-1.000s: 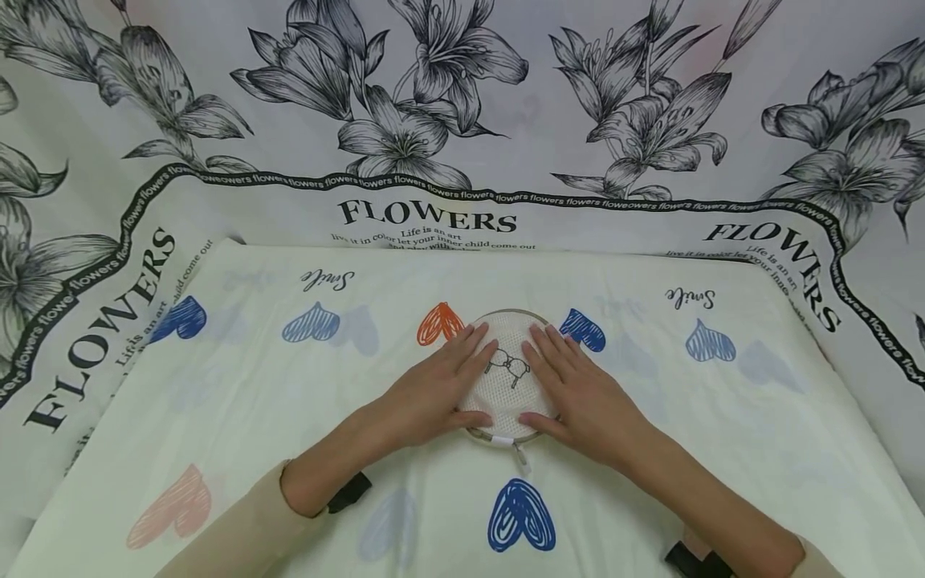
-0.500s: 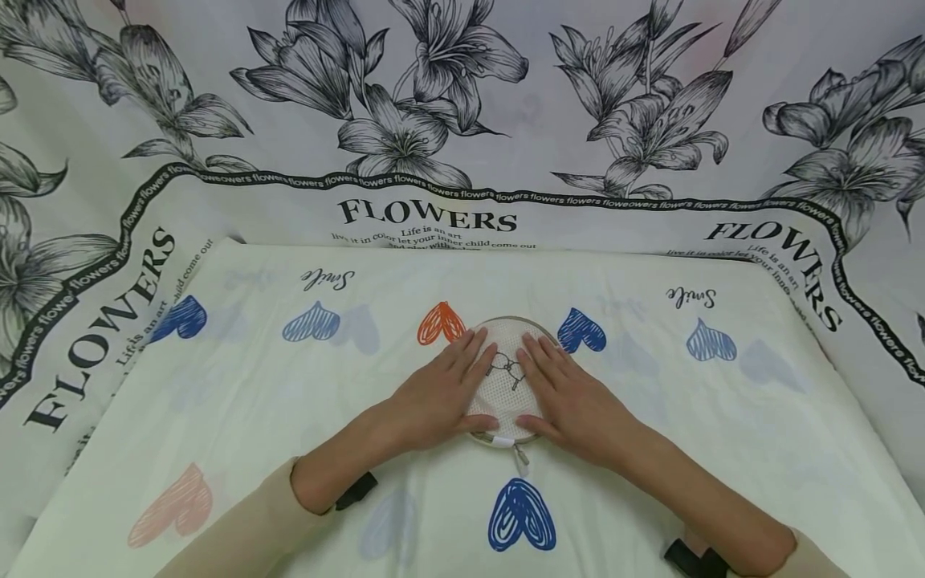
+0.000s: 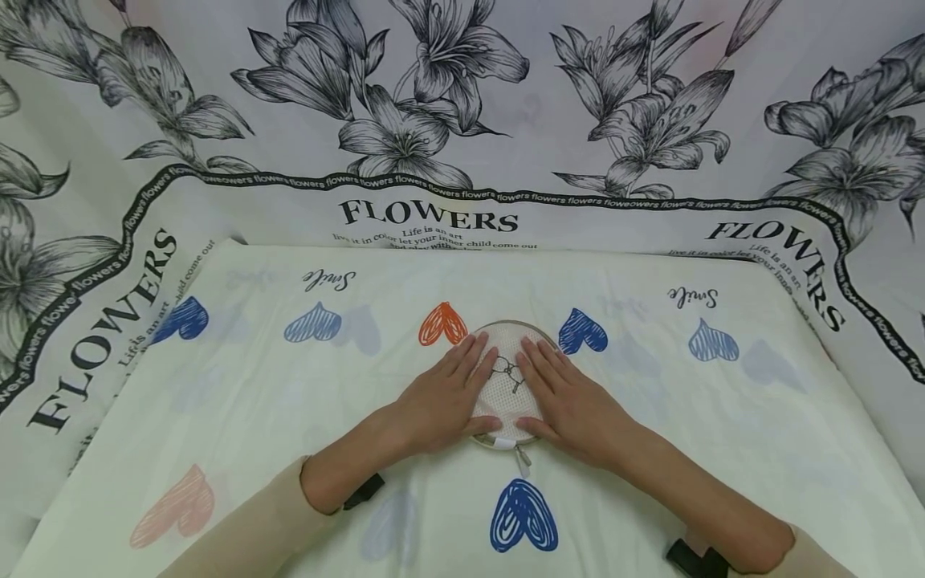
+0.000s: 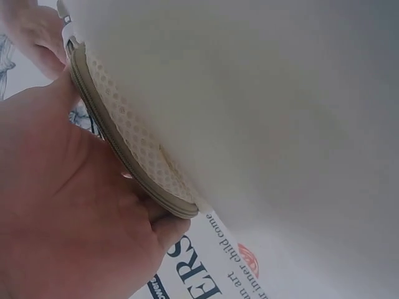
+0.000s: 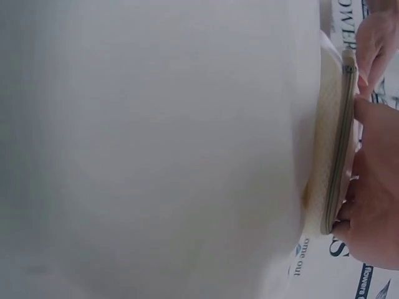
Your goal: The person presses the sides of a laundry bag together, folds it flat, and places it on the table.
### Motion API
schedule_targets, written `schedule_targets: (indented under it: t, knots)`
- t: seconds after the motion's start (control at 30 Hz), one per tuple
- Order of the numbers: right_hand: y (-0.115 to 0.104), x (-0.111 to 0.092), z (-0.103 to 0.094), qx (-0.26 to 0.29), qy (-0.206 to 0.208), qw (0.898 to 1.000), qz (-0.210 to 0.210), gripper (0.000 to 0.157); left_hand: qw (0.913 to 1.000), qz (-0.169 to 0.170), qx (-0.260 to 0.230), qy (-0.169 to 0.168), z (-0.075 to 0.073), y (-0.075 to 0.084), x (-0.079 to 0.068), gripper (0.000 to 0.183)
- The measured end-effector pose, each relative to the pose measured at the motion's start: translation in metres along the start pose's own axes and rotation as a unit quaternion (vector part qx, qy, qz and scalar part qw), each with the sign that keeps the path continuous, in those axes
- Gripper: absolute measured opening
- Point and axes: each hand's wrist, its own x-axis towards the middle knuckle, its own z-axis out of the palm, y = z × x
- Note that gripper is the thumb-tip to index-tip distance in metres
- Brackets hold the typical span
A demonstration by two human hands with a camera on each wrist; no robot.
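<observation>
A round white mesh pouch [image 3: 506, 409] with a black line drawing on top lies on the cloth between the hands. A grey-brown zipper [image 4: 115, 140] runs round its edge, also visible in the right wrist view as a zipper band [image 5: 340, 149] standing above the cloth. The zipper pull [image 3: 523, 459] hangs at the near side beside a white tab [image 3: 503, 442]. My left hand [image 3: 444, 395] rests on the pouch's left part, fingers extended and thumb toward the near rim. My right hand [image 3: 581, 405] mirrors it on the right. The hands hide both side rims.
A white cloth [image 3: 289, 417] printed with hearts covers the table. An orange heart [image 3: 442, 323] and a blue heart [image 3: 582, 331] are printed beyond the pouch, another blue heart [image 3: 523, 515] in front. A flower-printed curtain [image 3: 535, 136] stands behind.
Both hands have shifted slightly inward over the pouch, thumbs closer together. The pouch's far rim appears a little nearer and lower, and less of the drawing shows.
</observation>
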Motion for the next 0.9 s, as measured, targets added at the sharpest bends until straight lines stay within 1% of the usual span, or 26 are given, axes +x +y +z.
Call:
schedule_targets:
  t: [0.17,0.27,0.4,0.6,0.8,0.9]
  knots:
    - [-0.0013,-0.0005,0.0019,-0.005,-0.007,1.000,-0.002,0.080,0.9997,-0.009,-0.002,-0.021,0.0006,0.0023,0.0008,0.088]
    - [-0.0010,-0.0005,0.0032,-0.008,-0.012,1.000,-0.002,0.080,0.9997,-0.007,0.002,-0.025,-0.0003,0.0024,0.0013,0.087]
    - [-0.0008,0.0007,0.0036,-0.011,-0.019,1.000,-0.004,0.079,0.9997,-0.004,0.004,-0.025,-0.0018,0.0019,0.0012,0.087]
    - [-0.0003,-0.0006,0.0019,-0.011,-0.024,1.000,0.004,0.080,0.9996,-0.002,0.007,-0.028,-0.0037,0.0023,0.0034,0.088]
    - [-0.0001,-0.0008,-0.0026,-0.014,-0.009,1.000,-0.001,0.080,0.9996,-0.006,0.011,-0.025,-0.0044,0.0017,0.0019,0.089]
    - [0.0006,0.0001,-0.0047,-0.013,-0.001,1.000,-0.004,0.080,0.9998,-0.005,0.012,-0.016,-0.0059,0.0011,0.0006,0.089]
